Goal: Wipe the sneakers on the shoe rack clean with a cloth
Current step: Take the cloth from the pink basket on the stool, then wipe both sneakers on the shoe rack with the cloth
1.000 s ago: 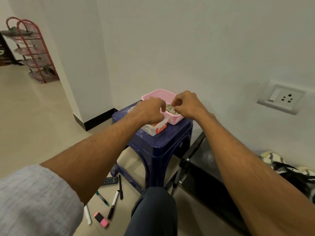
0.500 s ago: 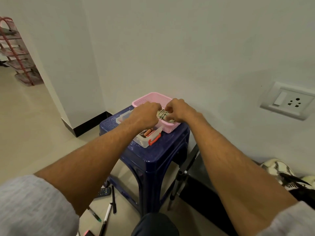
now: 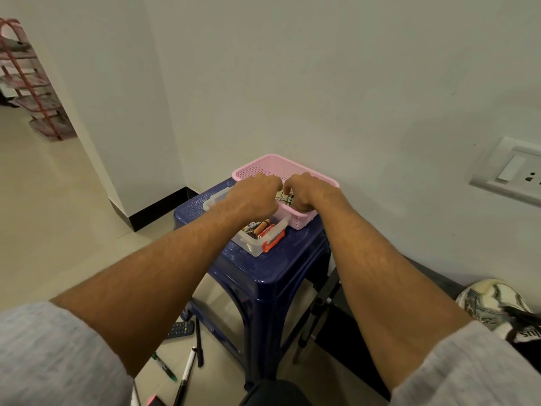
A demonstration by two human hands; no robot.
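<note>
In pink basket (image 3: 295, 167), right hand (image 3: 306, 192) pinches patterned cloth (image 3: 285, 198); left hand (image 3: 251, 196) curled, grip hidden.

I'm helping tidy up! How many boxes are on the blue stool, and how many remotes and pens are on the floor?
Boxes: 2, pink basket and clear box.
Remote: 1.
Pens: 3, black pen, green-tipped marker, white marker.
Total: 6. Items cut off at the bottom edge are not counted.

On the blue stool (image 3: 263, 273), the left hand (image 3: 251, 196) and right hand (image 3: 307, 191) hide most of a patterned cloth (image 3: 286, 198). Far left of it, the blurred shoe rack (image 3: 35, 92) is cut off.
</note>
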